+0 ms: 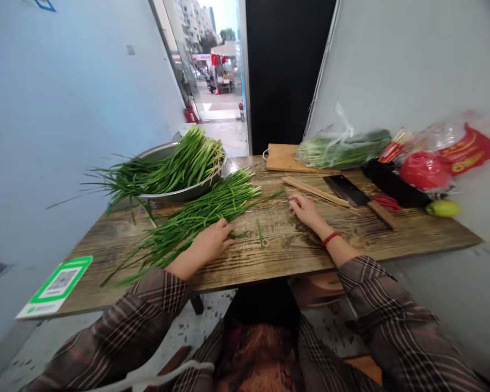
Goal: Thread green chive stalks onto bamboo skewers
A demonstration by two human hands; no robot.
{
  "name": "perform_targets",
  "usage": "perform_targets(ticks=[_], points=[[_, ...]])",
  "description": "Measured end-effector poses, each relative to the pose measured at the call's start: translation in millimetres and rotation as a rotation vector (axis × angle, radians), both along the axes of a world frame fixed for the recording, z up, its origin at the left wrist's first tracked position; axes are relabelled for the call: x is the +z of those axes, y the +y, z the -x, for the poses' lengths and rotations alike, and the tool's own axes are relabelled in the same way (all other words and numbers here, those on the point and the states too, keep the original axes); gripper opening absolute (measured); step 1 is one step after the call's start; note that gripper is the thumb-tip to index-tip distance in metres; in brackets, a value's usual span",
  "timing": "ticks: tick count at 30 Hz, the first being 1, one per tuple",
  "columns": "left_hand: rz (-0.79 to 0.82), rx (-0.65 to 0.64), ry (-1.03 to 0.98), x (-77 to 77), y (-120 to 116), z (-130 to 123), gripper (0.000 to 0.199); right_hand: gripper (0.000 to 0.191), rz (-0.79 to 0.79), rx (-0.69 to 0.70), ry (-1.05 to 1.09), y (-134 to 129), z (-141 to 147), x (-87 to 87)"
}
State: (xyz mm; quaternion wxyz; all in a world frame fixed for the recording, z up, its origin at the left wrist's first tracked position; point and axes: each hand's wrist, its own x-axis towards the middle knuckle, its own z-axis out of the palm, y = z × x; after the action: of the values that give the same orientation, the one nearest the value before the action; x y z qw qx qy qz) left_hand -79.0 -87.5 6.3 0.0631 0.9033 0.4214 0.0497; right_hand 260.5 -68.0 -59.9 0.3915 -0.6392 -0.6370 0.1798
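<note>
My left hand (212, 241) rests at the near edge of a loose pile of garlic chives (204, 209) on the wooden table. Its thumb and fingers are a little apart, and a short green scrap (242, 235) lies just beyond the fingertips. My right hand (306, 211), with a red bracelet at the wrist, is on the table to the right of the pile. Its fingers are curled together; whatever is between them is hidden. A single chive stem (275, 194) reaches from the pile towards it. Between the hands lies a cut chive piece (259, 233).
A metal basin (175, 194) heaped with chives stands back left. Bamboo skewers (316, 191), a cleaver (353, 193), a cutting board (281, 157), bagged greens (343, 149) and a yellow-green fruit (443, 208) lie right. A QR-code sign (59, 283) is at the left corner.
</note>
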Motion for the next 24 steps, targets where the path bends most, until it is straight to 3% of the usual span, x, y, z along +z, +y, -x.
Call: perform_targets(ticks=[5,10,13,17,21,24], points=[[-0.135,0.126,0.13,-1.6,38.8,19.3,0.027,0.028,-0.014,0.027,-0.104,-2.2,-14.6,5.1],[-0.256,0.282,0.212,-3.1,54.2,11.3,0.031,0.025,-0.038,-0.068,-0.233,14.1,-36.3,15.6],[-0.228,0.298,0.168,-4.2,53.0,6.3,0.029,0.024,-0.037,-0.108,-0.307,27.2,-37.5,19.9],[-0.083,0.2,-0.02,-0.8,43.7,16.4,0.039,0.025,-0.001,-0.178,-0.579,38.8,-29.0,19.1],[0.078,0.1,-0.223,12.5,28.4,29.2,0.04,0.025,0.005,-0.179,-0.663,42.7,-25.1,15.8],[-0.003,0.147,-0.376,27.9,19.9,26.3,0.029,0.022,0.003,-0.168,-0.641,43.5,-27.1,14.1]])
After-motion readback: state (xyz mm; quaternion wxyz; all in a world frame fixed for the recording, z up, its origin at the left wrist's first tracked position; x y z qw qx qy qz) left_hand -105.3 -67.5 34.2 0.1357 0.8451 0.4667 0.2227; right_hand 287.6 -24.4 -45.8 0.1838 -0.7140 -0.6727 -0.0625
